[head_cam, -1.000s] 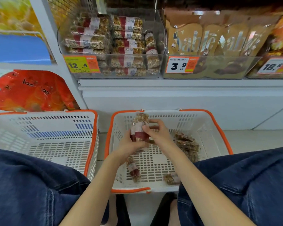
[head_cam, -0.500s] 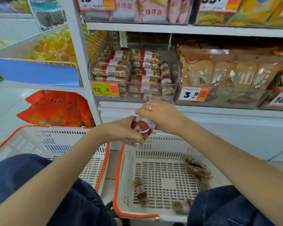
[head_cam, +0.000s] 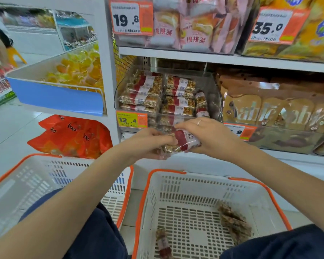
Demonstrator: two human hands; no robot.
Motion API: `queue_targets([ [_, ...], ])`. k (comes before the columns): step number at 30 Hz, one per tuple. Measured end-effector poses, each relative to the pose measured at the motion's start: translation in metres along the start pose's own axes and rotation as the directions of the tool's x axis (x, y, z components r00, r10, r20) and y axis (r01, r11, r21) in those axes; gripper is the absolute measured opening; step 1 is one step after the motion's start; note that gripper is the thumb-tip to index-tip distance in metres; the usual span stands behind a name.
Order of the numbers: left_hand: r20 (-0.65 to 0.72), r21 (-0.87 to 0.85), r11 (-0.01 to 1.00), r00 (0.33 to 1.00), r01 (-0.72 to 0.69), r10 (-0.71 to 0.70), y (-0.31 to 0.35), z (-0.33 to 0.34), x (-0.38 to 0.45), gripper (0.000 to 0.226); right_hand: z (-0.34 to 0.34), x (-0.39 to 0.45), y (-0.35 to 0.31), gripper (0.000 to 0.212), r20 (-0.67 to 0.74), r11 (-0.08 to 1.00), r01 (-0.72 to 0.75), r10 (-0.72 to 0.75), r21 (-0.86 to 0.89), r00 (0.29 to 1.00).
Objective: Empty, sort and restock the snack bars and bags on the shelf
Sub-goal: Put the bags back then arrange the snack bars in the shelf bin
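Both bare arms stretched forward and up, meeting in the middle. Left hand (head_cam: 151,143) curled, fingers bent and pinching from the left side. Right hand (head_cam: 207,134) laid flat on top, palm down, fingers pointing left and closed in a grip (a ring on one finger). Fingertips of the two hands touching. Knees in dark blue jeans low down, spread apart.

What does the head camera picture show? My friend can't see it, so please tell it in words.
Both hands, left hand and right hand, hold a snack bar in front of a clear shelf bin stacked with the same bars. Below sits a white basket with a few bars left inside.
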State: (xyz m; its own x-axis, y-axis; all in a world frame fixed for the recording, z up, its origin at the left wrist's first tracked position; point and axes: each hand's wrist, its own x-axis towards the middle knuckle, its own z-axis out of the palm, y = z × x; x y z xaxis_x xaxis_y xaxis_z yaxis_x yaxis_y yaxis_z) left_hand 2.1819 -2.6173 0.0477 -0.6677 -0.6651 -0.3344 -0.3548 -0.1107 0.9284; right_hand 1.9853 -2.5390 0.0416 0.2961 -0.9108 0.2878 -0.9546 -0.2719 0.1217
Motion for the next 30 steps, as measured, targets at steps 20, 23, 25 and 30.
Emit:
queue_targets([
  [20,-0.092,0.752,0.659,0.989,-0.004,0.112,-0.013,-0.028,0.078,0.047,0.042,0.144,0.141,0.081,0.123,0.778,-0.565,0.554,0.275,0.823],
  [23,-0.062,0.782,0.623,0.994,-0.008,0.090,-0.015,-0.025,0.089,0.047,0.058,0.152,0.141,0.084,0.161,0.824,-0.542,0.519,0.165,0.839],
  [25,-0.052,0.775,0.632,0.994,-0.018,0.093,-0.014,-0.023,0.097,0.047,0.064,0.151,0.140,0.078,0.126,0.840,-0.538,0.527,0.074,0.840],
  [30,-0.065,0.736,0.677,0.994,-0.009,0.083,-0.007,-0.016,0.108,0.040,0.066,0.146,0.139,0.065,-0.025,0.827,-0.496,0.520,0.264,0.854],
])
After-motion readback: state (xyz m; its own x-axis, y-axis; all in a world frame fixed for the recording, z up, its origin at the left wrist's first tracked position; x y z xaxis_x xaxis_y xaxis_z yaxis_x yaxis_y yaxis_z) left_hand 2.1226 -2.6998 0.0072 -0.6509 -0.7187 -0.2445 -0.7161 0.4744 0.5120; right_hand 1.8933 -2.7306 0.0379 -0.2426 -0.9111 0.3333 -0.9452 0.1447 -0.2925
